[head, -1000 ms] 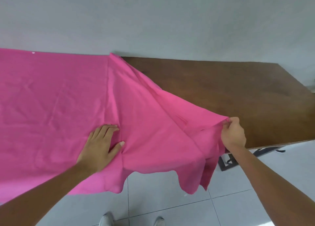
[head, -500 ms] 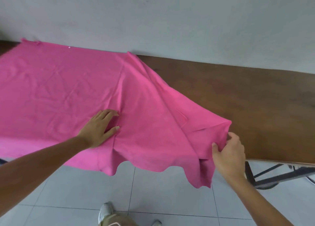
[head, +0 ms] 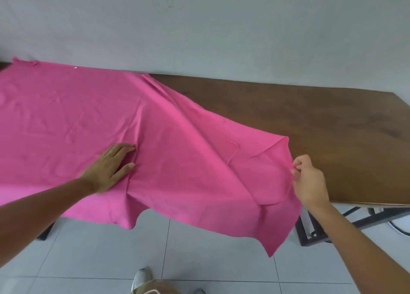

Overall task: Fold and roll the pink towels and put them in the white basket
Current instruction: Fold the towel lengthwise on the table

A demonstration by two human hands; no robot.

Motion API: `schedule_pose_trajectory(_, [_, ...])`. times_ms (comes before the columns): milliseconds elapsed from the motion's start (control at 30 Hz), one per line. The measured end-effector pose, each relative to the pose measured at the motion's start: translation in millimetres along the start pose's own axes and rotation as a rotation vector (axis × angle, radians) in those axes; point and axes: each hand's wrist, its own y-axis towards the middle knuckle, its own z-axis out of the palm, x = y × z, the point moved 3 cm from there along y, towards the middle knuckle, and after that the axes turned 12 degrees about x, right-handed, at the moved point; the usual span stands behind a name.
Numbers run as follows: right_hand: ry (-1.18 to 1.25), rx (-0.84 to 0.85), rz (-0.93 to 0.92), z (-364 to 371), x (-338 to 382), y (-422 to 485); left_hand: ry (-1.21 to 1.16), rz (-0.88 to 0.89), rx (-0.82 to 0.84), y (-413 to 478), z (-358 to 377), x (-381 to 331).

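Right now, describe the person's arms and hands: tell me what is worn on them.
The left forearm and right forearm are bare to the frame's edge: no sleeves in view. The left hand and right hand wear no gloves; no watch, bracelet or ring shows.

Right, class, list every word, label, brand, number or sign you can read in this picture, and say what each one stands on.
No text can be read anywhere in this view.
pink towel: plain, no print. A pale speck at its far edge is too small to tell.
wooden table: bare wood, no label.
wall: no sign.
shoe: no readable mark.
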Motion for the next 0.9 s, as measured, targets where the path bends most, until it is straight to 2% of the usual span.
schedule_pose_trajectory(200, [-0.185, -0.03, 0.023, -19.1, -22.6, 14.9, 0.019, 0.002, -0.001, 0.8, 0.7, -0.2])
schedule_pose_trajectory(300, [-0.276, -0.114, -0.018, -17.3, -22.4, 8.2, 0.034, 0.001, -0.001, 1.0, 1.4, 0.3])
schedule_pose_trajectory(400, [-0.181, -0.205, -0.103, -6.6, -0.3, -14.1, 0.039, 0.003, 0.002, 1.0, 2.0, 0.6])
schedule_pose_trajectory(500, [-0.073, -0.058, -0.079, 25.8, 21.6, -44.6, 0.033, 0.003, 0.002, 1.3, 3.3, 2.8])
schedule_pose_trajectory(600, [-0.163, 0.119, 0.011, 58.3, 16.3, -58.8, 0.021, 0.005, 0.01, 1.2, 3.2, 2.7])
schedule_pose_trajectory(900, [-0.392, 0.209, 0.038, 39.7, -33.8, -8.2, -0.037, -0.013, 0.012, -1.4, 2.2, 2.3])
